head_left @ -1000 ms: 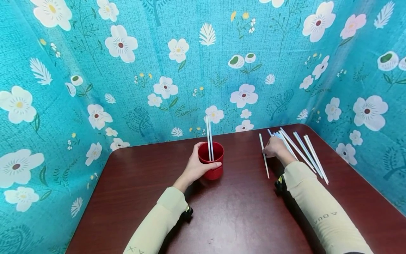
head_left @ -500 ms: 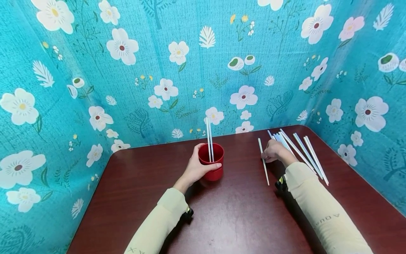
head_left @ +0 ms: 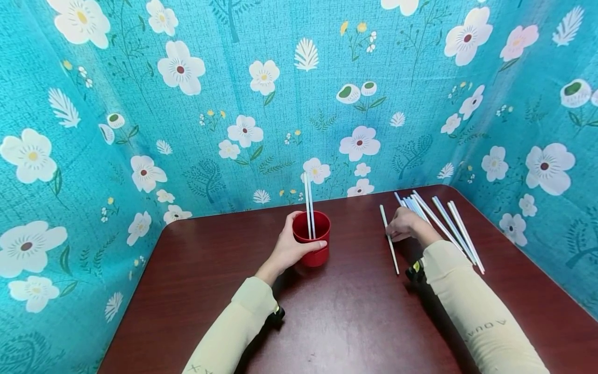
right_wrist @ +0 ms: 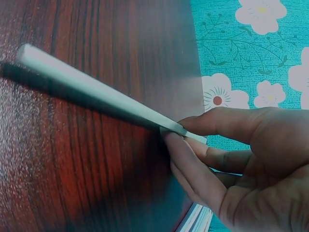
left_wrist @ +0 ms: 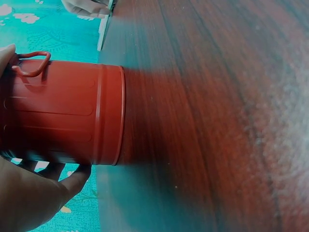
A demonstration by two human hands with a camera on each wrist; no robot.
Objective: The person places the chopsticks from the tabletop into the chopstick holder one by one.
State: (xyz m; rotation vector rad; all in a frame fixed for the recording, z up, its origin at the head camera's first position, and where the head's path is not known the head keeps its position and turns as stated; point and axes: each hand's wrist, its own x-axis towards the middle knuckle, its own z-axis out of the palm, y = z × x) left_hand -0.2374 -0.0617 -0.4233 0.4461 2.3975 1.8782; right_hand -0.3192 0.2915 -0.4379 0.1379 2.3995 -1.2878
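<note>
My left hand (head_left: 286, 248) grips a red cup (head_left: 318, 255), its thumb across the front near the rim. In the left wrist view the cup (left_wrist: 58, 113) stands on the table and has a small wire loop handle (left_wrist: 36, 67) on its side. Two pale chopsticks (head_left: 307, 195) lean upright inside it. To the right, my right hand (head_left: 405, 224) pinches a single pale chopstick (head_left: 394, 257) low over the table. The right wrist view shows that chopstick (right_wrist: 101, 89) between thumb and fingertips, its near end casting a shadow on the wood.
Several white and bluish chopsticks (head_left: 455, 228) lie fanned out on the dark brown table (head_left: 345, 317), just right of my right hand. A turquoise flowered cloth (head_left: 261, 130) hangs behind the table and along both sides.
The pinched chopstick has slid a little toward me, with its far end now nearer. My right hand has shifted very slightly; the left hand and cup have stayed put.
</note>
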